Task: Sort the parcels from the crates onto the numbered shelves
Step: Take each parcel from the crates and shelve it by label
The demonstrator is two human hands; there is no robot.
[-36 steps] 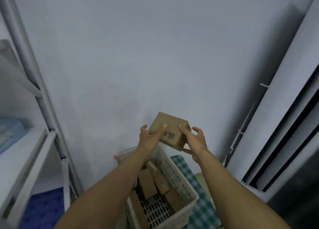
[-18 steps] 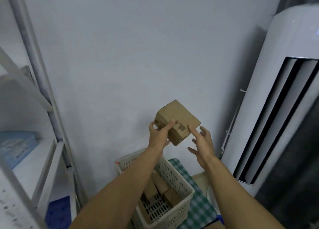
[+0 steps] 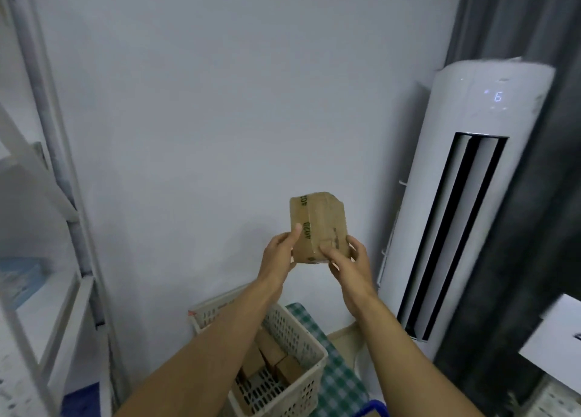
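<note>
Left hand (image 3: 280, 250) and right hand (image 3: 349, 260) both grasp a taped cardboard parcel (image 3: 318, 226) mid-frame. White crate (image 3: 309, 382) at bottom centre holds several brown parcels (image 3: 273, 358).

Up on the white air conditioner (image 3: 456, 196), the lit display (image 3: 497, 96) shows a pale blue 6, and the small dots glowing around it are too tiny to make out. On the parcel (image 3: 327, 221), dark green printing runs sideways along the tape (image 3: 305, 232). It looks like digits, perhaps 020, but it's too blurred to call.
</note>
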